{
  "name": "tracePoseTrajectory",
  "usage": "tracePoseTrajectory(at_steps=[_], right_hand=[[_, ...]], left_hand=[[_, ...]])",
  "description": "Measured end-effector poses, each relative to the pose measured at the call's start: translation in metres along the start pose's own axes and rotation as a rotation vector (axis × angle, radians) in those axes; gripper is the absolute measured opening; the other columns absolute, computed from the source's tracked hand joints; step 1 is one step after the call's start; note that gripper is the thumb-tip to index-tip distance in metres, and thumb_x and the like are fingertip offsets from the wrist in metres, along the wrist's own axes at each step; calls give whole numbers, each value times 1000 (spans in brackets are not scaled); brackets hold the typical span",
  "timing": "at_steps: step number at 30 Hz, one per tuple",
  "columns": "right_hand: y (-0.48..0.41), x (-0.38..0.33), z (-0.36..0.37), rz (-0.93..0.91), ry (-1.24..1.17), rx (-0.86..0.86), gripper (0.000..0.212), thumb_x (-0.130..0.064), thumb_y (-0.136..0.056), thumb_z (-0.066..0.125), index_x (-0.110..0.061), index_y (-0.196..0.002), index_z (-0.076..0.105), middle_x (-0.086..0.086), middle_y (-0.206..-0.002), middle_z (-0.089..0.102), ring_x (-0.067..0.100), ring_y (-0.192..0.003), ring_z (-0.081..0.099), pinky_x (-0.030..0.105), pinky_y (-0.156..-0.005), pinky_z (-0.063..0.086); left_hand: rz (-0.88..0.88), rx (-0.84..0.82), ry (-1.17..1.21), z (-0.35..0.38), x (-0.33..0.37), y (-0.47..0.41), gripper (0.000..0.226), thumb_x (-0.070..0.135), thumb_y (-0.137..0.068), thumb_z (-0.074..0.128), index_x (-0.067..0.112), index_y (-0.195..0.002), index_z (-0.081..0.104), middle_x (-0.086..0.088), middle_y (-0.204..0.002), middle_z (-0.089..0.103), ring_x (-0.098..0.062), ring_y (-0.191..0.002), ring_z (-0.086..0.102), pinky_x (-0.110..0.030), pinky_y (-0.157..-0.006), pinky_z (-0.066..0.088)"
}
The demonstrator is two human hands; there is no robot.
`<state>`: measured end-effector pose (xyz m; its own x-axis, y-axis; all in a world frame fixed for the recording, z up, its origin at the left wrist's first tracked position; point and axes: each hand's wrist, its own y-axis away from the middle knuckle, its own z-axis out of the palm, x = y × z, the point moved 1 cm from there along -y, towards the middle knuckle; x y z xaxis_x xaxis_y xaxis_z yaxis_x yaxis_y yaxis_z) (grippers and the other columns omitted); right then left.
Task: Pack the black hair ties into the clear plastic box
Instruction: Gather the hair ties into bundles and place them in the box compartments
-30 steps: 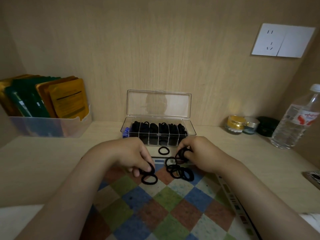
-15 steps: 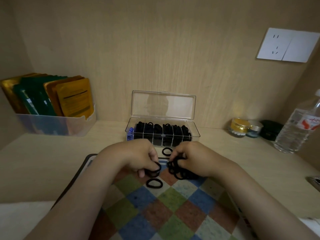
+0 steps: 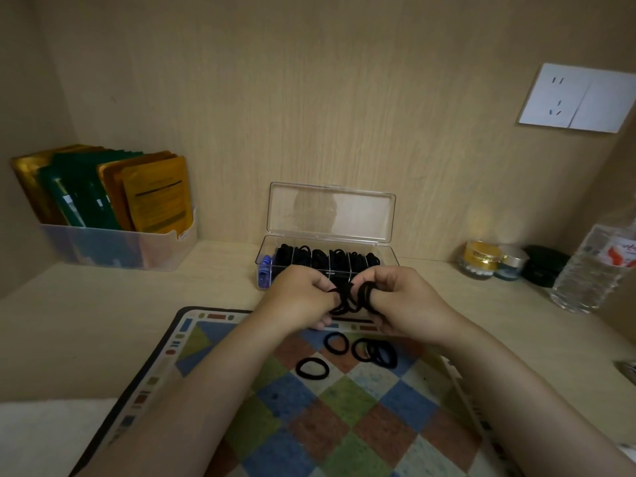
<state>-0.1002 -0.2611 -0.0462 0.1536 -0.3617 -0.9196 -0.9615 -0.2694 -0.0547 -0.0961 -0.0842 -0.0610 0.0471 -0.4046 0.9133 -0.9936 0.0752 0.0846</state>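
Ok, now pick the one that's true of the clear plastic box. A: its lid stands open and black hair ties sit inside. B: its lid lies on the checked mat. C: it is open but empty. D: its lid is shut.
A: the lid of the clear plastic box stands raised at the back, and black hair ties sit in its compartments.
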Motion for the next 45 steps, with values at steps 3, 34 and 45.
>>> tracePoseTrajectory(at_steps=[3, 34, 45], right_hand=[[-2, 3, 5, -30, 13, 113, 16, -4, -93, 59, -15, -91, 71, 5, -64, 64, 9, -40, 49, 22, -38, 37], [-19, 25, 14, -378, 1020, -6, 27, -35, -98, 55, -34, -122, 68, -7, -112, 65, 15, -101, 62, 26, -77, 46], [4, -11, 3, -65, -44, -140, 18, -20, -99, 57, -6, -91, 65, 3, -56, 57, 12, -41, 48, 20, -40, 36]], left_hand=[[-75, -110, 278, 12, 5, 4, 29, 17, -91, 72, 4, -117, 67, -17, -98, 75, -17, -67, 74, -27, -64, 63], [197, -15, -310, -39, -2, -7, 27, 24, -93, 64, 34, -117, 70, 10, -87, 69, -6, -79, 66, -24, -70, 52], [209, -1, -207, -32, -8, -10, 17, 25, -90, 72, 30, -105, 78, 14, -88, 75, -4, -83, 70, -20, -73, 55]])
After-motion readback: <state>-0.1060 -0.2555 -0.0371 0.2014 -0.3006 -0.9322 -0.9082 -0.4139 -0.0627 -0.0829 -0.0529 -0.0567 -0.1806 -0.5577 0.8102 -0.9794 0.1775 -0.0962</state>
